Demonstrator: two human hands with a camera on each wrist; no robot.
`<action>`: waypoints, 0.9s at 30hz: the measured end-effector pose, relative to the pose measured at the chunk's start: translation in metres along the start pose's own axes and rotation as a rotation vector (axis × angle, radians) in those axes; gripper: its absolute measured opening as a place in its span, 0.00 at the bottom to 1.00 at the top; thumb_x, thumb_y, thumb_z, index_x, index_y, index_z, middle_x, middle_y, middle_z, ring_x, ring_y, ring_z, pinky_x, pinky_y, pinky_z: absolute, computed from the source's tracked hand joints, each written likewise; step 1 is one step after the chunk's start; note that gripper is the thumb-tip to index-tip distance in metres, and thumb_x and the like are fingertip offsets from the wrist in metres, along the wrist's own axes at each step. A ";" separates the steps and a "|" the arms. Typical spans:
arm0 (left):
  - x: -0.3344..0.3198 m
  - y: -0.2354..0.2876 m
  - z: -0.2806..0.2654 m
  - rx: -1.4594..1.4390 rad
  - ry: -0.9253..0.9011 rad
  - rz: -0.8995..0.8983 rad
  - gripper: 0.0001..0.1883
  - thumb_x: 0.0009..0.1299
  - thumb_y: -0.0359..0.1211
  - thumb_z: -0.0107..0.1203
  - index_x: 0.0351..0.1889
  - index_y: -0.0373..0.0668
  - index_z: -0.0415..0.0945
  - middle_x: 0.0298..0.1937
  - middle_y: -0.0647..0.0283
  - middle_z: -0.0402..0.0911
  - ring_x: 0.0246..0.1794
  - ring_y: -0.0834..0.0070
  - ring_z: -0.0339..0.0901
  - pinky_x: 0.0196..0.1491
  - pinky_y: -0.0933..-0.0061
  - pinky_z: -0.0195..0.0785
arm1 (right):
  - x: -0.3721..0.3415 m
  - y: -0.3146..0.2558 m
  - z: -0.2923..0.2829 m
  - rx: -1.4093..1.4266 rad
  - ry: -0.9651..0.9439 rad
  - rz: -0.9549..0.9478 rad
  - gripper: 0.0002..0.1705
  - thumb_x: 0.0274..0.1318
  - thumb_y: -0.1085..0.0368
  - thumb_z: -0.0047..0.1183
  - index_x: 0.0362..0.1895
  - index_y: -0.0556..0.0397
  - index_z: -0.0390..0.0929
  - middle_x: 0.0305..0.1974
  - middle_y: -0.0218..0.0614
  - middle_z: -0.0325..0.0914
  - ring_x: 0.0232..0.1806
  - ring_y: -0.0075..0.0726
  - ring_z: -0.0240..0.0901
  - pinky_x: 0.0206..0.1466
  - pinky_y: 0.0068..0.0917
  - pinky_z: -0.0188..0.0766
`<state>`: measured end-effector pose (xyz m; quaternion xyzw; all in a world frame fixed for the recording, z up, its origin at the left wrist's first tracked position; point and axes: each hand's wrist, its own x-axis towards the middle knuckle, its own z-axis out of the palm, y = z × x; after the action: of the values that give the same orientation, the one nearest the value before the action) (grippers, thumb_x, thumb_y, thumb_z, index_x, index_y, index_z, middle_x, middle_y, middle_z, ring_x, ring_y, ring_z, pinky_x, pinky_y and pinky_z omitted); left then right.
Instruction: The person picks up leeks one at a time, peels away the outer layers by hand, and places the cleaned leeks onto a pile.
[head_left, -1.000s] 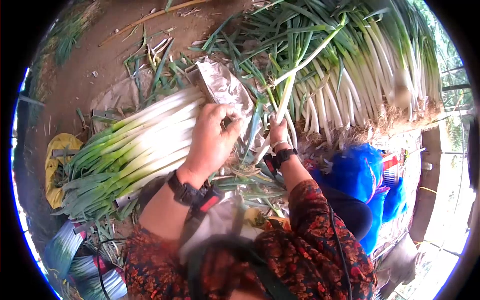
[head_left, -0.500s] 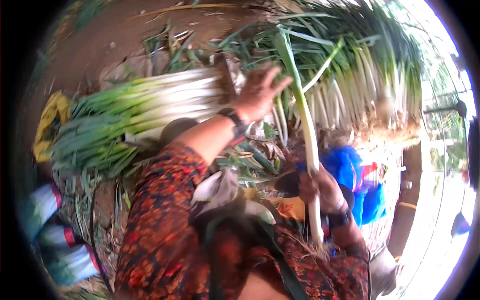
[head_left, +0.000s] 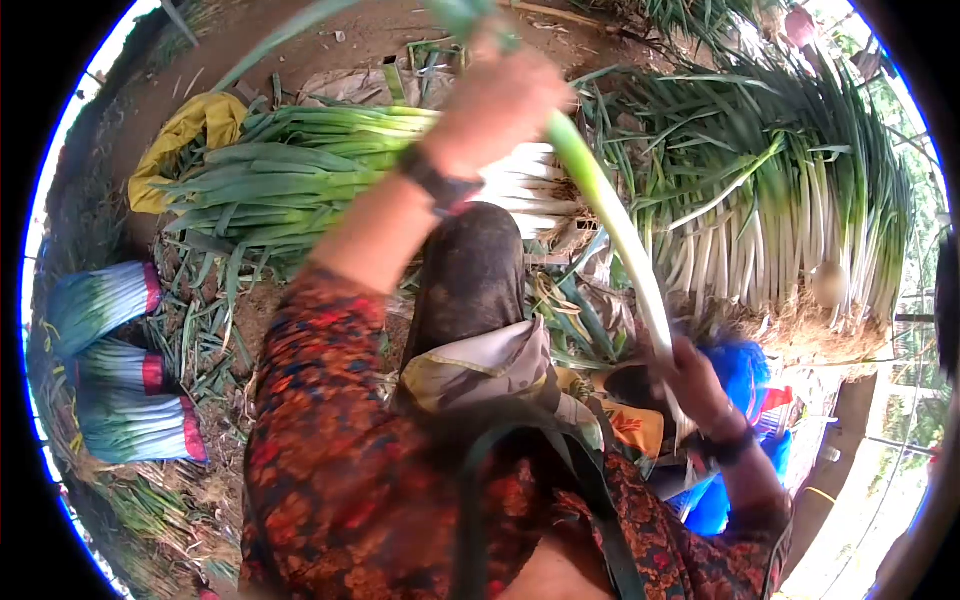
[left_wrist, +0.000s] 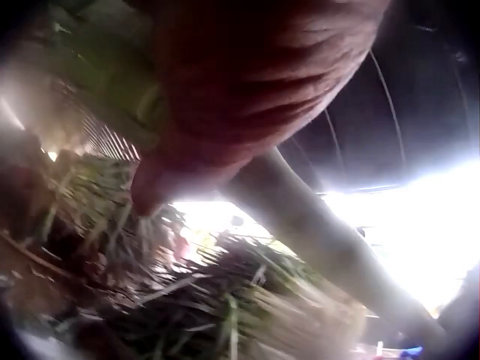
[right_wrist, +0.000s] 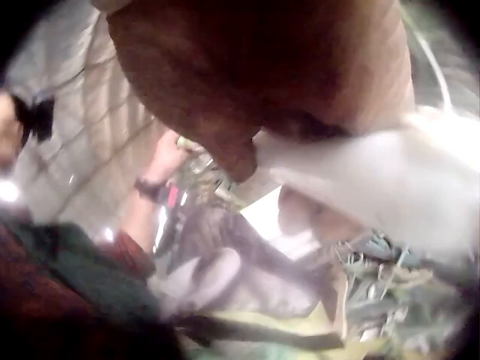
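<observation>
A long leek [head_left: 615,205] slants between my two hands, its white root end low and its green top high. Near the root end, my right hand [head_left: 695,385] grips the white stem. My left hand [head_left: 500,110], blurred, grips the upper green part, with leaves [head_left: 300,35] trailing past it to the left. In the left wrist view the stem [left_wrist: 322,232] runs down from under the left hand. Below the left forearm lies a pile of trimmed leeks [head_left: 290,175], their white ends pointing right.
Untrimmed leeks with roots [head_left: 770,220] are heaped at the right. Tied bundles [head_left: 140,415] lie at the lower left, near a yellow sack [head_left: 185,145]. Blue netting [head_left: 735,370] is beside the right hand. Leaf scraps litter the ground.
The right hand has drawn a leek from near the heap down towards the body. The left hand, empty before, has risen and taken hold of its green part. The view has shifted too.
</observation>
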<state>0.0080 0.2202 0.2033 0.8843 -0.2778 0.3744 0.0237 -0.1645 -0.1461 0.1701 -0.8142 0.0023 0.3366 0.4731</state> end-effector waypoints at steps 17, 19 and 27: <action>-0.189 -0.233 0.084 0.218 -0.967 -0.600 0.29 0.68 0.41 0.55 0.69 0.56 0.64 0.70 0.55 0.64 0.68 0.53 0.62 0.66 0.52 0.58 | 0.464 -0.118 0.059 -1.104 0.555 -0.333 0.17 0.59 0.54 0.48 0.50 0.39 0.80 0.47 0.32 0.80 0.57 0.41 0.68 0.53 0.45 0.67; -0.202 -0.251 0.093 -0.005 -0.902 -0.528 0.28 0.70 0.39 0.52 0.70 0.56 0.63 0.69 0.52 0.64 0.68 0.52 0.62 0.67 0.57 0.58 | 0.493 -0.102 0.063 -1.135 0.436 -0.231 0.17 0.62 0.58 0.45 0.52 0.41 0.79 0.52 0.34 0.77 0.59 0.43 0.69 0.55 0.40 0.72; -0.209 -0.272 0.105 -0.193 -1.011 -0.521 0.29 0.69 0.31 0.50 0.71 0.52 0.61 0.70 0.48 0.61 0.69 0.49 0.58 0.69 0.58 0.55 | 0.508 -0.107 0.065 -1.143 0.220 -0.213 0.18 0.63 0.59 0.44 0.49 0.48 0.83 0.53 0.38 0.80 0.57 0.48 0.73 0.59 0.46 0.69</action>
<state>0.0964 0.5226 0.0321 0.9865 -0.0604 -0.1402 0.0601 0.2273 0.1230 -0.0480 -0.9658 -0.2121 0.1487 -0.0124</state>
